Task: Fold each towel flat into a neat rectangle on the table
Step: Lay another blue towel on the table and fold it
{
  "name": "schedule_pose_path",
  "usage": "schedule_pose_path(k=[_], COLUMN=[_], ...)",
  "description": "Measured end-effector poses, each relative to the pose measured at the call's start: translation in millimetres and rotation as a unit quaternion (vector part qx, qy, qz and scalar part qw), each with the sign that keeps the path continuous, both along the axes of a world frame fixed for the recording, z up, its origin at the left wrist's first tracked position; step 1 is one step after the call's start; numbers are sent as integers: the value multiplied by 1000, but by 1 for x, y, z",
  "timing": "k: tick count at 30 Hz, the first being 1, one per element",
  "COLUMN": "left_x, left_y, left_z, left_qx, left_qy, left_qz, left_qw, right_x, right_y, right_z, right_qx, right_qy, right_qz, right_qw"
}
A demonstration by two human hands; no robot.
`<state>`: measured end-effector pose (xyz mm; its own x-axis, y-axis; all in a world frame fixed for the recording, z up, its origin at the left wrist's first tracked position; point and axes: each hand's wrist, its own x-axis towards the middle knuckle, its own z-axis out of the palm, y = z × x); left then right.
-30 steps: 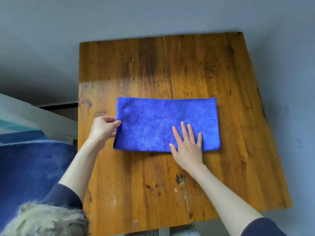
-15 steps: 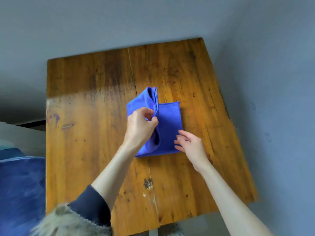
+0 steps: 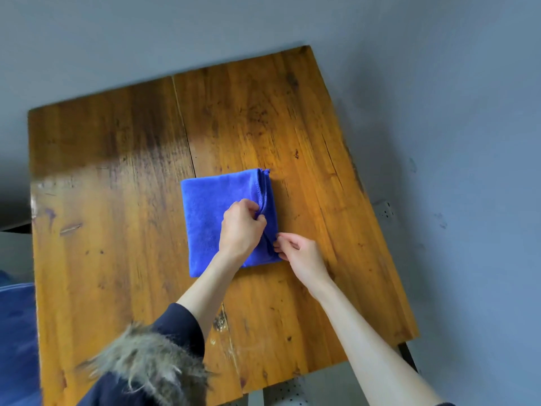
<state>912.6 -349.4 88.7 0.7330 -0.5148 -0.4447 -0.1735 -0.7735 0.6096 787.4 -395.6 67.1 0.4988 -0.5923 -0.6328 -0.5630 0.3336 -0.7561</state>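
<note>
- Blue towel (image 3: 213, 218) lying folded in a squarish rectangle near the middle of the wooden table (image 3: 117, 186), fold along the 9 o'clock side, stacked hemmed edges along the 3 o'clock side.
- Layered edges at 3 o'clock not quite flush; top layer's stitched hem set slightly inward, a narrow strip of the lower layers showing beside it.
- Small loose thread or tag poking out at the towel's far corner, toward 1 o'clock.
- Left hand (image 3: 241, 227) resting on top of the towel, fingers curled, pinching the top hem at about the midpoint of the 3 o'clock edge.
- Right hand (image 3: 301, 253) just off the towel's near corner at 5 o'clock, fingers bent, fingertips pinching the lower layers at that corner.
- Both hands close together, nearly touching, left at 10 o'clock from the right.
- Left forearm crossing over the towel's near edge at 6 o'clock, covering part of it; dark sleeve (image 3: 181, 326) pushed up to the elbow.
- Fur trim (image 3: 146, 364) of a dark garment at the frame's 7 o'clock, overlapping the table's near edge.
- Table top worn, with dark stains, a seam running from 12 to 6 o'clock, and a glossy patch toward 9 o'clock.
- Grey wall (image 3: 468, 142) behind and to the 3 o'clock side of the table.
- Blue upholstered surface (image 3: 16, 341) at 8 o'clock, beside the table; kind not clear.
</note>
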Motion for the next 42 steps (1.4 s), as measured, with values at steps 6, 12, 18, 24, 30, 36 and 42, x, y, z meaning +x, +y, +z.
schedule_pose_path(k=[6, 12, 18, 24, 30, 36, 42], left_x=[1, 26, 30, 28, 29, 36, 68], left_y=[23, 73, 75, 75, 77, 78, 74], left_z=[-7, -27, -50, -59, -57, -51, -47], left_qx=[-84, 31, 130, 121, 115, 44, 6], left_qy=[-123, -315, -305, -334, -328, -303, -334], left_qz=[-59, -171, -256, -249, -249, -244, -261], left_qw=[987, 933, 908, 901, 904, 920, 906], right_x=[14, 35, 32, 47, 49, 47, 82], right_y=[-5, -7, -8, -9, -8, 1, 19], right_z=[-4, -2, -4, -5, -7, 2, -15], right_qx=[-44, -193, -221, -237, -175, -367, -538], right_qy=[33, 129, 126, 142, 134, 81, 93], right_qz=[34, 108, 108, 120, 85, 5, 298], right_qw=[998, 967, 961, 953, 972, 927, 783])
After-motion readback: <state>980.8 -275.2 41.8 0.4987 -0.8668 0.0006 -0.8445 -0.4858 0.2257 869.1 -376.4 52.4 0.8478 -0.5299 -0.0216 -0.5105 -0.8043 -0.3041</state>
